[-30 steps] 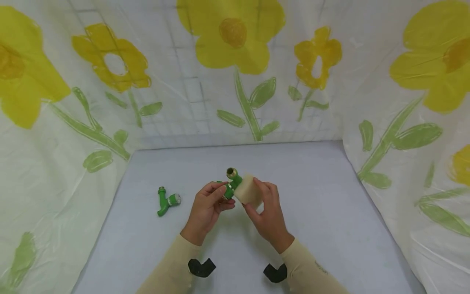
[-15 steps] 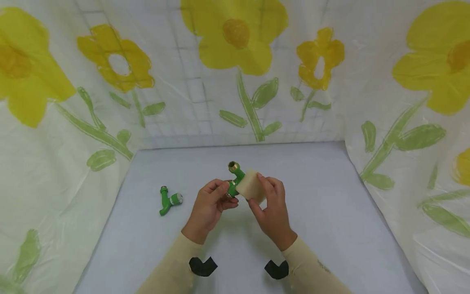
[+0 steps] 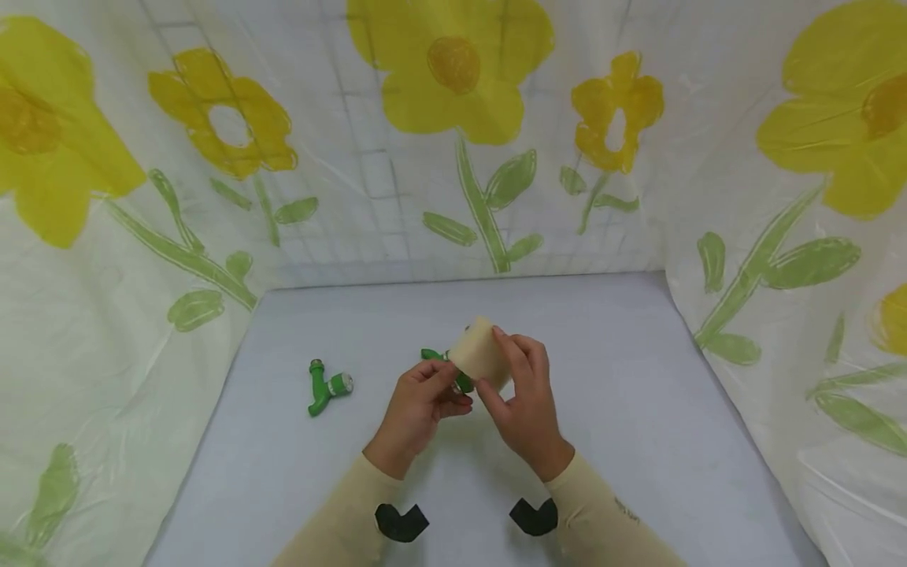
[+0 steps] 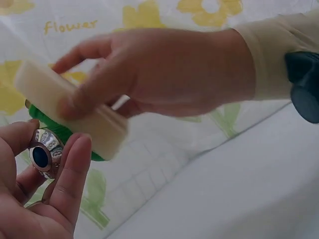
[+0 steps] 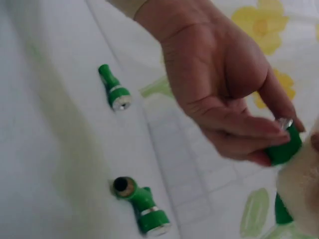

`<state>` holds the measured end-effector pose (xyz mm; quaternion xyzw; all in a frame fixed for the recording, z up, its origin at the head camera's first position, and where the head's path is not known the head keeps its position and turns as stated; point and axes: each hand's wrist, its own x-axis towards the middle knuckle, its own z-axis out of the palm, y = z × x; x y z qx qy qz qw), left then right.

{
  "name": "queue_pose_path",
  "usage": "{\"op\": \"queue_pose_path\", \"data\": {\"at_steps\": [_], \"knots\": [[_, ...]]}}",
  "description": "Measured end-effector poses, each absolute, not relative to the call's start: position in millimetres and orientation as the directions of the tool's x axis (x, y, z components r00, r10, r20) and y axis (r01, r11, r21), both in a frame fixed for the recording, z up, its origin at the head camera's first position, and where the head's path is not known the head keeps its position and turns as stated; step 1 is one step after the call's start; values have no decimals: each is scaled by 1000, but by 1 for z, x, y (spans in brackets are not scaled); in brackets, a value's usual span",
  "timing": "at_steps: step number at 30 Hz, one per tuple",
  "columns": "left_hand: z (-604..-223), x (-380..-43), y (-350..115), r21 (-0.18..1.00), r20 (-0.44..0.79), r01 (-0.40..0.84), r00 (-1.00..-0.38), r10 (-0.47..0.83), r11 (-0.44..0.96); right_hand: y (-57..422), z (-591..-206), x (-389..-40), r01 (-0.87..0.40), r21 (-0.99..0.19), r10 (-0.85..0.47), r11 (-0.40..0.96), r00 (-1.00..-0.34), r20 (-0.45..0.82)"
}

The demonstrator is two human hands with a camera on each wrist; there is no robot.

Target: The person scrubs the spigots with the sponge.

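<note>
L hand (image 3: 425, 394) pinched a green tap (image 4: 56, 125) by its silver end (image 4: 48, 141), fingertips & thumb close in round it. R hand (image 3: 524, 402) gripped a pale sponge (image 3: 482, 354), thumb on one face, fingers round the other side. Sponge lay up against the tap's body & hid most of it in head view; both were held up over the table (image 3: 602, 433), roughly mid. Contact face itself not visible, so cdn't tell how hard it pressed.

Tap no. 2 (image 5: 115, 92) & tap no. 3 (image 5: 143, 206) lay on the table, apart from each other, neither in hand.

Re technique (my judgement): silver end was a good hold, as it left the green body free for the sponge — but small, prob. slippery, so a firm pinch was called for. Light, even strokes along the body seemed best, w/ the tap turned in the L fingers to bring round the hidden sides. Main risk: too hard a push twisting it loose. Sponge corner wd prob. suit the bends.
</note>
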<state>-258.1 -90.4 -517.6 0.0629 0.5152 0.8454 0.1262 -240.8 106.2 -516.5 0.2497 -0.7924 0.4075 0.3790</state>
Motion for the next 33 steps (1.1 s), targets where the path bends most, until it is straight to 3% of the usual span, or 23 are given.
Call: {"op": "queue_pose_path", "data": {"at_steps": [5,8,16,24,33], "knots": [[-512,-263,-99,865,-8,-111,-978,207,-489,109,-542,-243,-615,-508,-72,604,-676,733],[-512,-264,-99,856,-25,-133,-976,217,-499,109,-549,-243,-605,-536,-60,589,-694,717],[-521,-259,-84,900,-92,-196,-958,271,-389,108,-520,-243,-712,-475,-107,517,-604,790],[-512,-264,-94,854,-99,-189,-974,205,-485,117,-558,-248,-592,-495,-73,636,-685,725],[-520,-260,-86,894,-100,-183,-971,216,-410,108,-532,-244,-679,-499,-123,539,-649,751]]}}
